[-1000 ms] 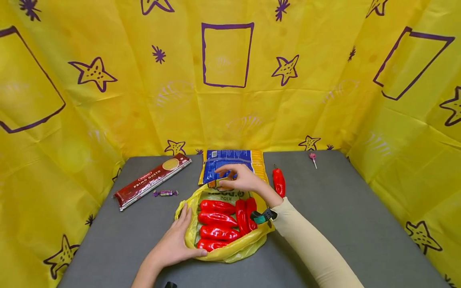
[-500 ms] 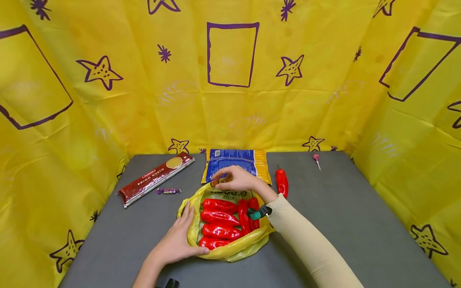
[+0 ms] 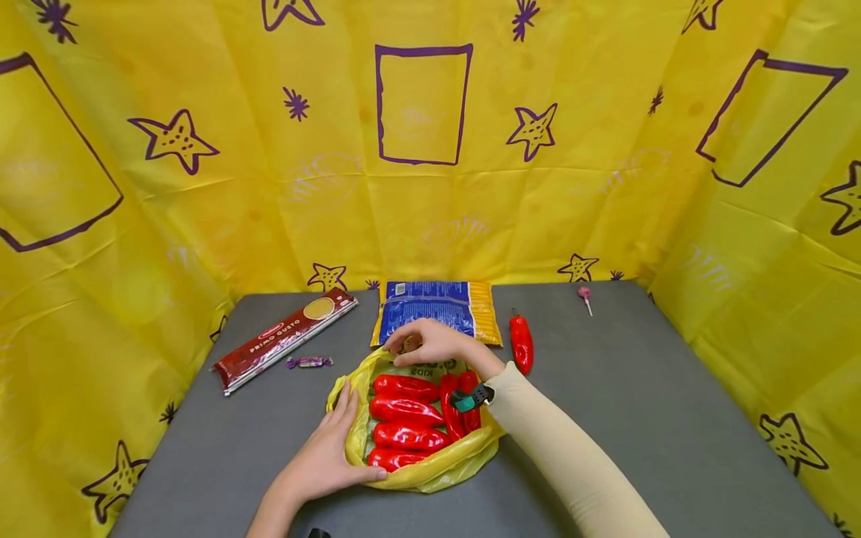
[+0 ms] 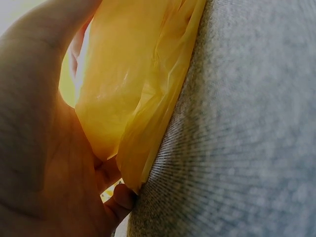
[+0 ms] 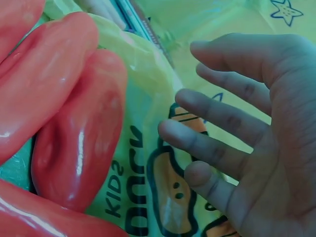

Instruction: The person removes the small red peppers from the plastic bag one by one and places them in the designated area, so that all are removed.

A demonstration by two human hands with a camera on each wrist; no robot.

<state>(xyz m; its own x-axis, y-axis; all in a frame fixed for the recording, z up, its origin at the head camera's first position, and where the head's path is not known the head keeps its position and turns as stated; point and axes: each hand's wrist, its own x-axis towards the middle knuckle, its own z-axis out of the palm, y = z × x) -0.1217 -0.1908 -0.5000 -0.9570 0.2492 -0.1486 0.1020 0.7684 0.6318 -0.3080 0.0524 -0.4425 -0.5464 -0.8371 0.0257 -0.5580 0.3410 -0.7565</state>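
Observation:
A yellow plastic bag [image 3: 440, 474] lies with its mouth open on the grey table, holding several red peppers [image 3: 406, 409]. Four of these lie stacked crosswise at left, others lengthwise at right, partly under the right wrist. My left hand [image 3: 325, 452] is spread around the bag's left side, thumb along the near rim; in the left wrist view its palm and fingers rest against the yellow plastic [image 4: 123, 74]. My right hand [image 3: 433, 344] reaches over the bag to its far rim. In the right wrist view, the relaxed fingers [image 5: 217, 113] overlap the printed wall, thumb apart, nothing between them.
Behind the bag lies a blue and yellow packet [image 3: 427, 302]. A single red pepper [image 3: 521, 344] is to its right, with a pink lollipop [image 3: 584, 296] farther back. At left are a red pasta pack [image 3: 285, 336] and a purple wrapped candy [image 3: 310, 362]. Yellow cloth [image 3: 424, 217] surrounds the table.
My right hand has come slightly left and nearer along the bag's far rim, uncovering more of the blue packet and the single pepper. My left hand stays at the bag's side.

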